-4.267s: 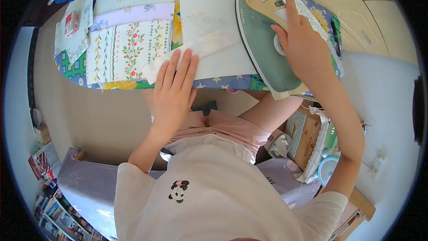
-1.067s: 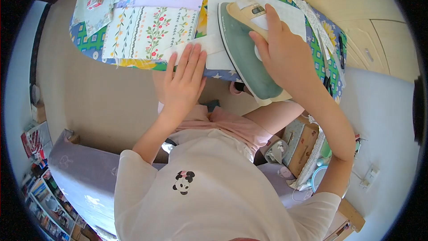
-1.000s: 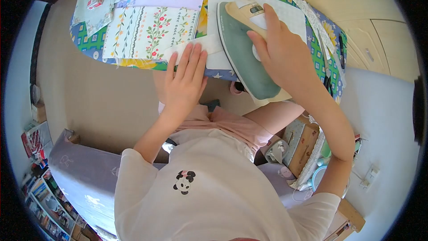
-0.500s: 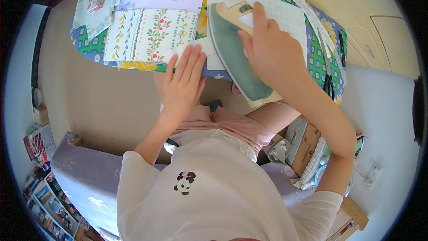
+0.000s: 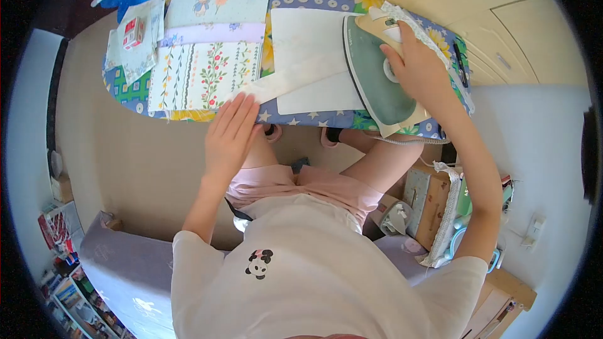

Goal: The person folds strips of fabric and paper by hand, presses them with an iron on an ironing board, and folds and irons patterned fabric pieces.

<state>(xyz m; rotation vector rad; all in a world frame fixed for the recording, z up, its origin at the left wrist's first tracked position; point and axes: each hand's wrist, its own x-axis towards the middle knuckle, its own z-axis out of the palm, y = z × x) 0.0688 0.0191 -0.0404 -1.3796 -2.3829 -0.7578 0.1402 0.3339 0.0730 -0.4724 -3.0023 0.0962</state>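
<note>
My right hand (image 5: pixel 418 63) is wrapped round the handle of a green and cream iron (image 5: pixel 377 78), its index finger stretched along the top. The iron rests at the right part of a patterned ironing board (image 5: pixel 308 117). A pale cloth strip (image 5: pixel 301 81) runs from beneath the iron to my left hand (image 5: pixel 233 122), which lies flat with fingers extended on its left end. Beneath the strip is a white sheet (image 5: pixel 308 31). Left of it lies a stack of floral fabric (image 5: pixel 213 75), with a lilac strip (image 5: pixel 213 34) and a pale blue piece (image 5: pixel 242 0) above.
A small red and white box (image 5: pixel 133 32) sits on folded pale fabric (image 5: pixel 139 63) at the board's left. A black pen (image 5: pixel 460 64) lies near the right edge. Cream cabinets (image 5: pixel 502 44) stand beyond the board. A lilac-covered surface (image 5: pixel 125 263) is at the lower left.
Since half a second ago, the iron has moved right along the strip with my right hand, showing more of the strip. My left hand remains on its left end. The view has shifted.
</note>
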